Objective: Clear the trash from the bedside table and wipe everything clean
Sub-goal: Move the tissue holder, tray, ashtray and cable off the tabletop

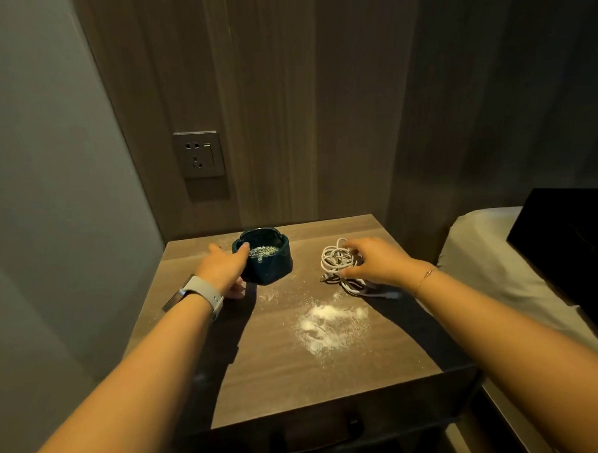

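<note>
A dark green ashtray with grey ash inside sits at the back left of the wooden bedside table. My left hand grips its left side, one finger over the rim and the thumb low against its base. A tangled white charging cable lies at the back right. My right hand rests over the cable's right part, its fingers curled down onto the loops. A patch of white powder is spilled across the middle of the tabletop.
A wall socket is set in the wood panel behind the table. A grey wall stands close on the left. A bed with a white sheet and a black object on it lies to the right.
</note>
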Tool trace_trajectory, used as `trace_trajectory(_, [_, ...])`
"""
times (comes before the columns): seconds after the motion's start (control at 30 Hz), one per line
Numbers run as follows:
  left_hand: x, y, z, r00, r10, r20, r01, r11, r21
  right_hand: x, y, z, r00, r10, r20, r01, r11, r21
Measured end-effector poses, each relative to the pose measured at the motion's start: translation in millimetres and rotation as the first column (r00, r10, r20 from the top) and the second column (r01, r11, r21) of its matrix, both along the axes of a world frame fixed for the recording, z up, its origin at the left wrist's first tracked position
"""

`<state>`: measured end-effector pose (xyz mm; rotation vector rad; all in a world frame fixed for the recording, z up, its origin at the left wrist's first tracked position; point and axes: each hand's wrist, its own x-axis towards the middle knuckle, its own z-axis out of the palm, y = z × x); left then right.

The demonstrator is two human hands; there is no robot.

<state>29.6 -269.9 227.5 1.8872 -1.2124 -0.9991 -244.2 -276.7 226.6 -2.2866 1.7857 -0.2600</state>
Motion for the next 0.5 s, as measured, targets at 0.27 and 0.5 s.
trace_trajectory(0.27, [0.4,-24.2,-14.8,0.999,-0.051,-0.01,0.052,0.998,0.033,-11.7,-13.7,6.5,0.952,-0.029,0.306,0.091,0.977,-0.191])
trace_trajectory(0.5, [0.0,-31.6,-16.3,0.999,-0.017,-0.044,0.021,0.997,0.076,11.1,-25.1,7.2,0.949,-0.265,0.169,0.226,0.95,0.216])
